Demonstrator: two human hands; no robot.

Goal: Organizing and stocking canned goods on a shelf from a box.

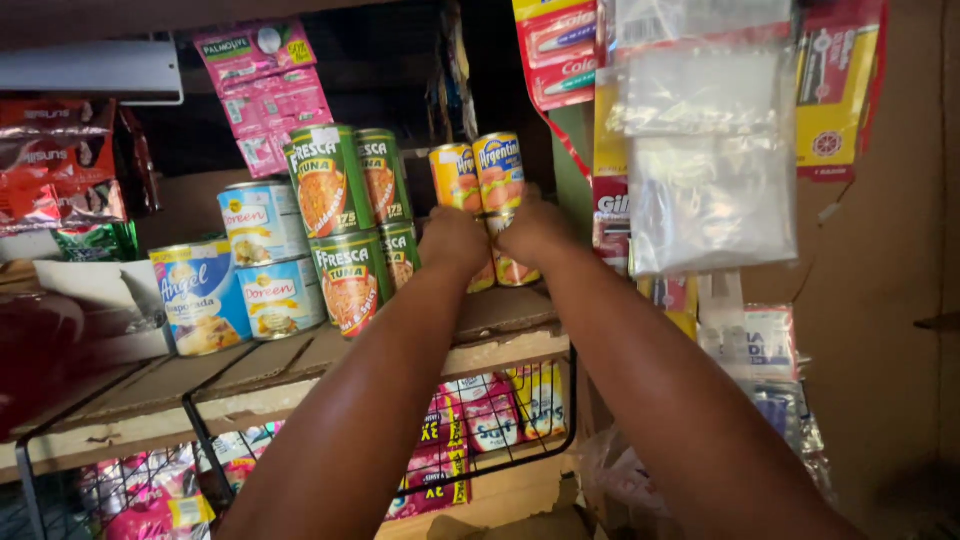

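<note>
Head view: the left hand (453, 240) and the right hand (533, 228) sit side by side against a stack of yellow-orange cans (487, 175), each hand closed around the lower cans of that stack (the fingers are hidden behind the knuckles, so the exact grip cannot be read). Two upper cans of the stack stand upright above the hands. The stack rests on the wooden shelf (500, 315), near its right end.

Left of the stack, on the same shelf, stand the green tuna cans (340, 225), stacked two high and just beside the stack. Further left of the stack are the white-and-blue cans (265, 255), also two high, and beyond them a blue milk can (200, 295) at the shelf's front.

Right of the stack hang clear plastic bags (705, 150) and red-and-yellow carded goods (835, 85). Above and left of the stack hang pink sachets (265, 85). Below the stack, under the shelf, a black wire basket (570, 400) holds pink packets (450, 440).
</note>
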